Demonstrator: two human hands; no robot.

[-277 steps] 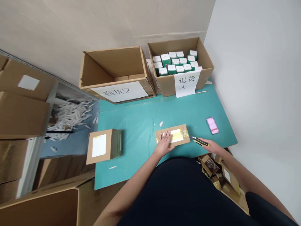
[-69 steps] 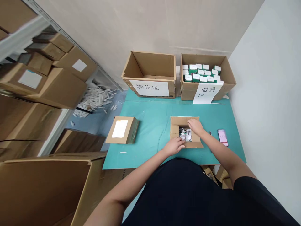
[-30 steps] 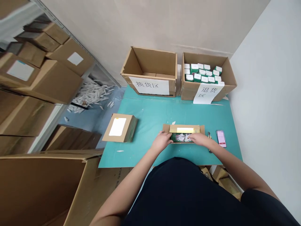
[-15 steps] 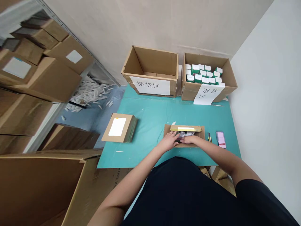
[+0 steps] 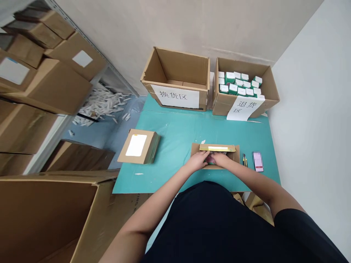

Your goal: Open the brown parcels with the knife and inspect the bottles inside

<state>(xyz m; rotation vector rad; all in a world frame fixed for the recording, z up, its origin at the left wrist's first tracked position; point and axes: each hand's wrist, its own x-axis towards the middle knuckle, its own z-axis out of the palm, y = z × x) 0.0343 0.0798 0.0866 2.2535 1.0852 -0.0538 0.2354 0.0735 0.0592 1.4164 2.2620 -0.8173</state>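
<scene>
A small open cardboard box sits on the teal table top near its front edge, its far flap raised with a white strip on it. Both of my hands reach into it. My left hand comes over the box's left side, its fingers stretched out and the thumb apart. Beside it, my right hand dips in from the right with its fingertips hidden. Between them shows a pinkish item with a bit of green; its kind is unclear. Part of the contents lies behind my fingers.
Right of the box lie a yellow-black utility knife and a phone. A closed labelled carton stands at left. Behind are an empty-looking carton and one holding several white-green boxes. Shelved cartons stand far left.
My right hand has shifted slightly inward and up inside the box, and the pinkish item now shows between my hands. Clear wrapping seen before is mostly covered. The view has tilted slightly.
</scene>
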